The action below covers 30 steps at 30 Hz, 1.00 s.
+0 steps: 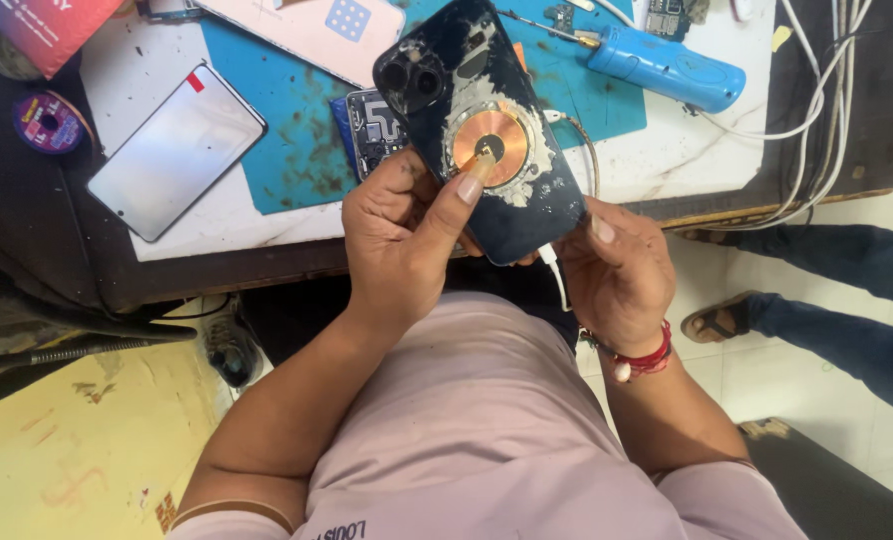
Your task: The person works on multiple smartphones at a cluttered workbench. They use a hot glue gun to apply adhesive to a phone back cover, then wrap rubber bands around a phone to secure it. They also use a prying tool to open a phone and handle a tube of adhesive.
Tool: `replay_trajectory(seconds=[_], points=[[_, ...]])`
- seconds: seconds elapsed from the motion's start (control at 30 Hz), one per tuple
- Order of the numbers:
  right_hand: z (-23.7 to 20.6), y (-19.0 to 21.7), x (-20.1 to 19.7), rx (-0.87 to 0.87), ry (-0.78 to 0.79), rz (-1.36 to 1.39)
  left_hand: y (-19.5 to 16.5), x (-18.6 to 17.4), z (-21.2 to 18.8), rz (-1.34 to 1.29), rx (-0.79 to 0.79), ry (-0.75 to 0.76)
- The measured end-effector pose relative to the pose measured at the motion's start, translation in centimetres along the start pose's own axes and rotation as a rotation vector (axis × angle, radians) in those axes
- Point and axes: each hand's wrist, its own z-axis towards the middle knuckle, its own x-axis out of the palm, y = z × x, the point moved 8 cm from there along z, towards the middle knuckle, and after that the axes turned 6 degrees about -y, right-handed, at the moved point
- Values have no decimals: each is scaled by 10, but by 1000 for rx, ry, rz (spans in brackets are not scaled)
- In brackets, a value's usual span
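Workbench [667, 160] with pale top and dark edge, seen from above. A blue work mat [297, 130] covers its middle, stained with dark spots.

Dark phone back panel [487, 130] held up over the bench edge, inner side facing the camera, tilted with the camera cutouts at upper left. A copper-coloured round coil [492, 145] sits at its centre, ringed with pale residue.

Left hand [397, 240] grips the panel's lower left edge — fingers curled beneath, thumb stretched up with its nail pressed at the coil's middle. Right hand [617, 275] holds the panel's lower right corner, fingers closed around it; red thread bands at the wrist. A white cable [557, 275] runs down between the two hands.

On the mat behind: a blue handheld tool [667, 68] lying on its side at upper right; a phone with a reflective screen [177, 150] lying flat at left, off the mat; an exposed circuit board [372, 125] just beside the panel. Purple spool [47, 122] at far left.

Another person's sandalled foot [722, 318] on the floor at right.
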Motion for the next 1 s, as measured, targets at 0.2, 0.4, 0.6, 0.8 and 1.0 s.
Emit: replay_trajectory(seconds=[0.2,0.4,0.6,0.8,1.0], points=[[0,6,24,8,79,-85,-2,0,-2,40,0,-24],[-2,5,29,-6,33,-248,-4,0,-6,94,-4,-49],[-2,5,27,9,8,-212,-1,0,-8,94,9,-56],[0,-1,21,71,-61,-138,1,-1,-7,51,10,-31],[0,-4,23,62,-46,-116,3,-3,-6,-5,-16,-19]])
